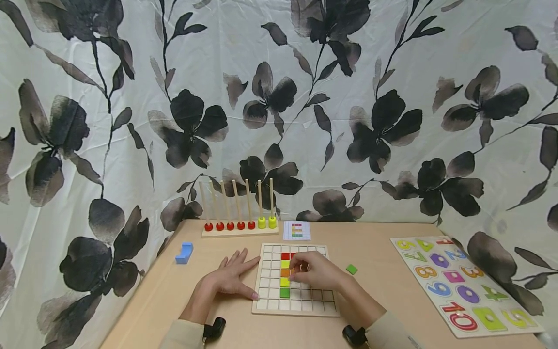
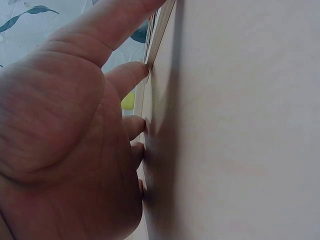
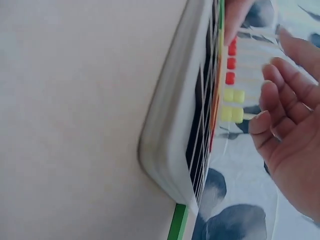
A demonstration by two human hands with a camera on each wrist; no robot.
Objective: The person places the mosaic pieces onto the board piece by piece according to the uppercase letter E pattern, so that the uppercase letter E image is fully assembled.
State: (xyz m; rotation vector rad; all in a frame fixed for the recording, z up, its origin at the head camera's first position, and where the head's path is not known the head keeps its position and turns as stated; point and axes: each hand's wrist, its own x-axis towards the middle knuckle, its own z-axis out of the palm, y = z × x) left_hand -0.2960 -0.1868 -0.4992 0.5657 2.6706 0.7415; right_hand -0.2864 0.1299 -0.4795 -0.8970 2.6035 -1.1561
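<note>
A white gridded board (image 1: 270, 303) lies on the table, with a column of coloured square tiles on it: red (image 1: 285, 256), yellow (image 1: 285, 264), orange (image 1: 285, 273), yellow again and green (image 1: 285, 293). My left hand (image 1: 231, 278) rests spread at the board's left side, its thumb by the lower left edge. Over the middle of the board is my right hand (image 1: 316, 270), its fingertips beside the orange and lower yellow tiles. The right wrist view shows loosely bent fingers (image 3: 272, 102) raised off the board. This hand covers part of the grid.
A loose green tile (image 1: 351, 269) lies right of the board. Behind stand a pattern card (image 1: 307, 232) and a peg rack (image 1: 240, 233) with red and yellow beads. A blue block (image 1: 184, 253) sits at left, a number-and-shape puzzle board (image 1: 472, 303) at right. A floral cloth (image 1: 305, 140) hangs behind.
</note>
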